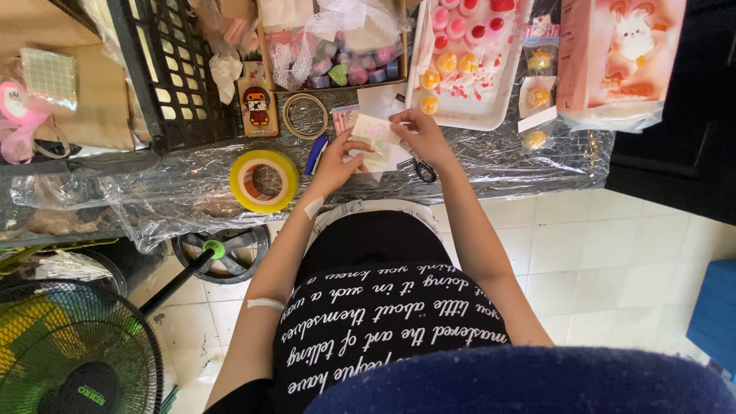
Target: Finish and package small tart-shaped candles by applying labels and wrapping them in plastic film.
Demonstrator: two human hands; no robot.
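Both hands meet over a small clear packet (377,142) with pale pink and white contents, held just above the plastic-covered table (169,192). My left hand (338,158) pinches the packet's left edge. My right hand (420,134) grips its upper right edge. Black-handled scissors (424,169) lie under my right wrist. A blue pen (315,155) lies just left of my left hand.
A yellow tape roll (264,180) sits to the left, a thin ring (305,115) behind it. A white tray (491,103) of pink and orange round pieces stands at the back, a pink box (621,54) to its right, a black crate (180,77) left. A fan (73,353) stands on the floor.
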